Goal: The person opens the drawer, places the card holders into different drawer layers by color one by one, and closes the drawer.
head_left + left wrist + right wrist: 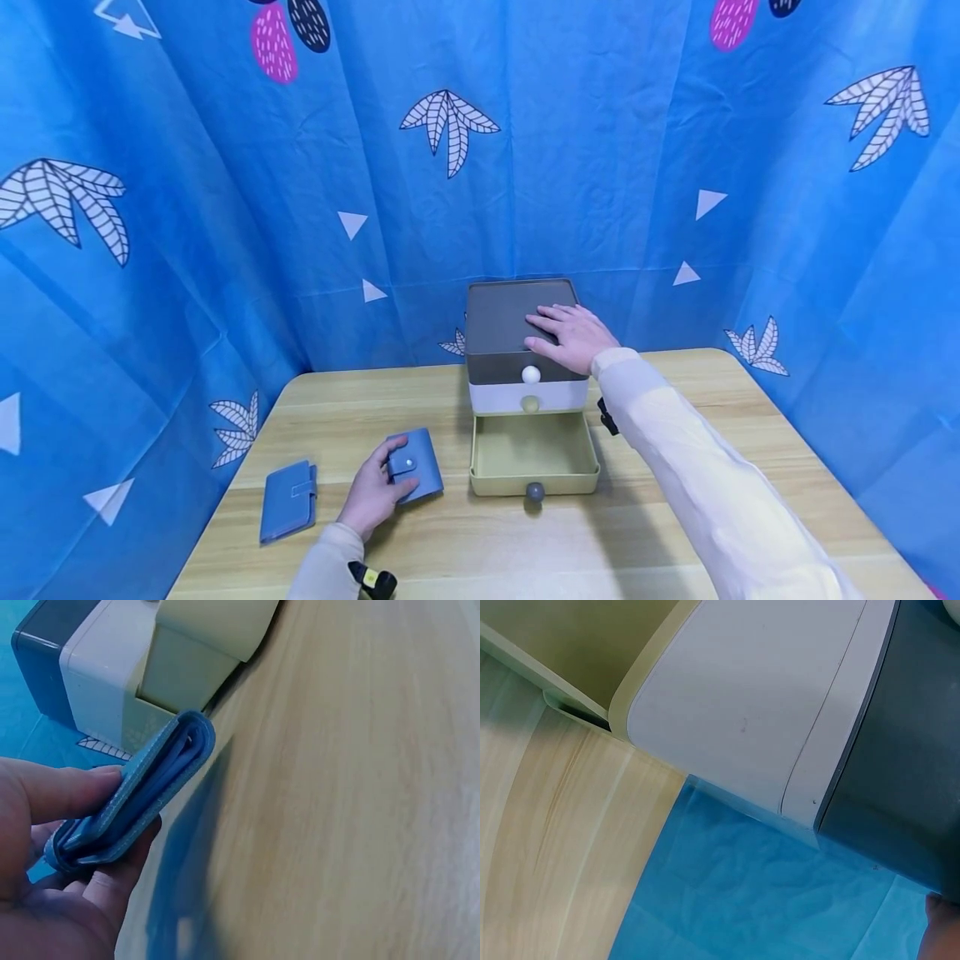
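On a pale wooden table (675,533) walled in by blue patterned curtain (225,208), the left hand (372,493) pinches a folded blue wallet (415,467) just left of the open yellow-green bottom drawer (534,454). The right hand (572,335) rests flat, fingers straight, on the drawer box (498,321). A second wallet (288,500) lies further left.

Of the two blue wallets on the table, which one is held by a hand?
The blue wallet nearer the open drawer: the left hand grips it. The other wallet lies untouched, farther left.
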### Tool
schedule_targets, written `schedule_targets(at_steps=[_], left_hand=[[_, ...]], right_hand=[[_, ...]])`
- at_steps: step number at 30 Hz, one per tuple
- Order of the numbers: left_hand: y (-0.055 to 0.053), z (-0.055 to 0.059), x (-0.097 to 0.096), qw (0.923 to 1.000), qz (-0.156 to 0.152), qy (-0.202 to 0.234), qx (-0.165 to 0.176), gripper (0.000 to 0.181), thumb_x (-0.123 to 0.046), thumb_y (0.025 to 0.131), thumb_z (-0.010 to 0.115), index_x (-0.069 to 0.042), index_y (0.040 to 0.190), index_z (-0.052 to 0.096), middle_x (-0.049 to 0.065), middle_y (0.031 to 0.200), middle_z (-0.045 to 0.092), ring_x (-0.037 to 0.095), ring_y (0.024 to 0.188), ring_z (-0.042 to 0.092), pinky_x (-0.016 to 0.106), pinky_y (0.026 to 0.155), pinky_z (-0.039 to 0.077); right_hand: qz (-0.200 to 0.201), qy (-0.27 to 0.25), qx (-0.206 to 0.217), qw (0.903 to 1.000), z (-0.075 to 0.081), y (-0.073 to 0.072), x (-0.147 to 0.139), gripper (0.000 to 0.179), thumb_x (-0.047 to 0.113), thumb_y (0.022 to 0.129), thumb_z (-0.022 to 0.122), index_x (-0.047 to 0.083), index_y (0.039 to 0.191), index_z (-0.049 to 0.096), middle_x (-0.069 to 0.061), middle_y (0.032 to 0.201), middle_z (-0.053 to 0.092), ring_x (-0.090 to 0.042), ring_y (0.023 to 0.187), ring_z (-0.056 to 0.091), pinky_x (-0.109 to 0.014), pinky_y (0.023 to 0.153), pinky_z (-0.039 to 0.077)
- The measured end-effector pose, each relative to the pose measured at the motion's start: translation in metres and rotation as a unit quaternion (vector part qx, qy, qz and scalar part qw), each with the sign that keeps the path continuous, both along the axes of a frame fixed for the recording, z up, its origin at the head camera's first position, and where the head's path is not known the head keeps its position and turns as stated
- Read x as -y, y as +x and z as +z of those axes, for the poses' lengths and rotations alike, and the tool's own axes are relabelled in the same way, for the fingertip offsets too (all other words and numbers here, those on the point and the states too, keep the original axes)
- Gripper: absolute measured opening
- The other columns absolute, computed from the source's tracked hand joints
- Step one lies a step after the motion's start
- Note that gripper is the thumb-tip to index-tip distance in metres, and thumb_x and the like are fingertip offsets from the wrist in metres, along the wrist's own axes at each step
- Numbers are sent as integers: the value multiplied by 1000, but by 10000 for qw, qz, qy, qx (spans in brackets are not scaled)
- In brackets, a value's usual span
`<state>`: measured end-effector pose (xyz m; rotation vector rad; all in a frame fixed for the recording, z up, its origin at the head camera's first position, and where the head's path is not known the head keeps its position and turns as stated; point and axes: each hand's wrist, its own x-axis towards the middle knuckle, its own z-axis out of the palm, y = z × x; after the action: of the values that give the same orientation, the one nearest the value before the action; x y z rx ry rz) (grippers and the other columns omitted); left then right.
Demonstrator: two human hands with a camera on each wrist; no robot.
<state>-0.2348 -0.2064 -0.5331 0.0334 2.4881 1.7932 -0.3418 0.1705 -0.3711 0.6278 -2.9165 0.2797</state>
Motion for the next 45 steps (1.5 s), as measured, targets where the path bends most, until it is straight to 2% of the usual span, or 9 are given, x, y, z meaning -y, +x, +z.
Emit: schedule_targets(at_steps=[8, 12, 17, 22, 32, 37, 45], left_hand=[[2, 15, -1, 9990, 98, 440, -15, 64, 1, 83, 72, -22, 138, 48, 18, 147, 34, 41, 117, 53, 39, 82, 55], [4, 24, -3, 9985, 51, 540, -105, 64, 1, 83, 73, -22, 138, 49, 18, 145, 37, 38, 114, 55, 39, 80, 55], [7, 36, -6, 9980, -1, 584, -245, 65, -1, 82, 74, -23, 138, 50, 17, 137, 46, 33, 110, 59, 37, 79, 56], [12, 48, -12, 9965, -59, 765, -331, 65, -3, 81, 76, -20, 138, 49, 18, 125, 55, 29, 107, 62, 35, 78, 56], [22, 68, -33, 9936, -314, 981, -457, 66, -1, 80, 76, -20, 138, 49, 16, 127, 55, 28, 103, 64, 34, 77, 56], [23, 73, -44, 9920, -534, 1021, -521, 67, -1, 80, 77, -21, 138, 49, 16, 126, 54, 28, 101, 64, 35, 76, 57], [20, 70, -60, 9886, -864, 1086, -584, 67, -4, 80, 77, -17, 139, 47, 19, 127, 53, 29, 102, 64, 36, 78, 56]], right_hand=[[10, 29, -44, 10000, 0, -1, -1, 73, 73, 91, 28, 29, 149, 38, -1, 154, 33, -28, 143, 24, -49, 116, 10], [-7, 34, -32, 10000, -1, -1, -2, 73, 73, 91, 28, 29, 149, 38, 0, 154, 33, -27, 143, 24, -48, 116, 11], [-2, 9, -69, 10000, -2, -2, -4, 75, 74, 91, 27, 29, 148, 38, -1, 154, 34, -27, 143, 24, -49, 116, 11], [-21, -56, -128, 9999, -5, -4, -5, 77, 77, 89, 25, 30, 148, 39, 0, 153, 35, -26, 143, 25, -48, 116, 12], [-12, -32, -103, 9999, -4, -3, -3, 75, 75, 90, 27, 29, 148, 39, 0, 153, 34, -28, 143, 24, -49, 116, 12], [-25, 10, -70, 10000, -1, -1, -1, 74, 74, 91, 28, 29, 148, 38, 0, 154, 34, -27, 143, 24, -49, 116, 10], [-23, -11, -60, 10000, -1, 0, 1, 75, 75, 90, 27, 29, 148, 38, 0, 154, 34, -27, 143, 24, -48, 116, 10]])
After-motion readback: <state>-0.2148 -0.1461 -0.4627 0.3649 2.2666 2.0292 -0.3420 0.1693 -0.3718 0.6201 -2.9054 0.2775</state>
